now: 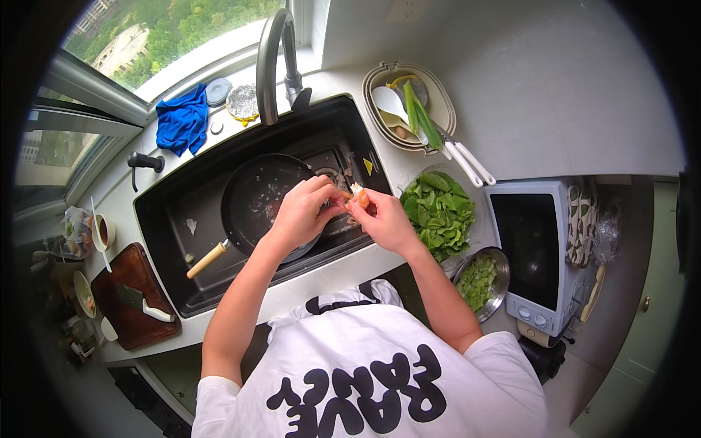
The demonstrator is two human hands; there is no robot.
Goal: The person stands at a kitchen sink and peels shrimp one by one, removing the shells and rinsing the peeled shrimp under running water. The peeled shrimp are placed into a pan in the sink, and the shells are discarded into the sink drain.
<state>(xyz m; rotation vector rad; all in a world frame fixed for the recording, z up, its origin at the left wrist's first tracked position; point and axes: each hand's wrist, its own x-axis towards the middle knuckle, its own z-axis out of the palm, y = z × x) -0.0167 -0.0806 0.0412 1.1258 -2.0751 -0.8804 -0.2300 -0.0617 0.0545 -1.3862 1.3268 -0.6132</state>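
Observation:
Both my hands meet over the black sink (162, 212), above its right part. Between the fingertips of my right hand (387, 221) is a small orange-and-white piece of food (358, 197); its exact kind is too small to tell. My left hand (303, 210) pinches at the left side of the same piece, its fingers bent and closed. Below and to the left lies a black frying pan (252, 193) with a light wooden handle (207, 260). Pale bits are scattered over the pan's inside. Pinkish scraps (349, 171) lie around the drain, partly hidden by my hands.
A tall faucet (270, 66) arches over the sink's back edge. To the right stand nested beige baskets (447, 91) with utensils, leafy greens (438, 212), a metal bowl of chopped greens (478, 283) and a microwave (527, 244). A knife (150, 305) rests on a brown cutting board (139, 266) at left.

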